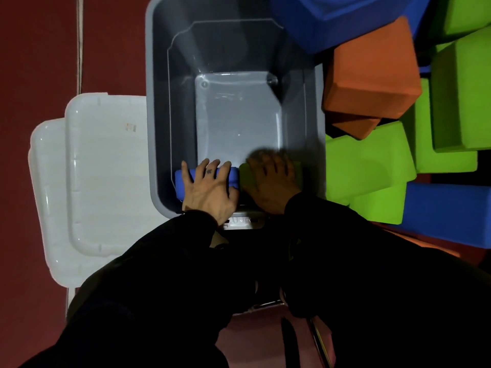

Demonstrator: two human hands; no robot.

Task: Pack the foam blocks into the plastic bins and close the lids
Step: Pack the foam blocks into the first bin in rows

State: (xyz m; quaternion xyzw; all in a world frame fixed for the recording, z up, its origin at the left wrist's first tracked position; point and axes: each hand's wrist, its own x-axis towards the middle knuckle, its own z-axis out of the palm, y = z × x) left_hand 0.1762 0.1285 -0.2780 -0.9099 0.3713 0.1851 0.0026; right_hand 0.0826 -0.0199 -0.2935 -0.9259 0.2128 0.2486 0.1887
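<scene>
Right hand point(271, 179) is motion-blurred, covering most of green block point(245, 175).

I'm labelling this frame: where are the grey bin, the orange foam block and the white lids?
grey bin point(239, 115), head view, bare floor inside.
orange foam block point(372, 75), head view, top face.
white lids point(106, 168), head view, upper lid's flat middle.
</scene>
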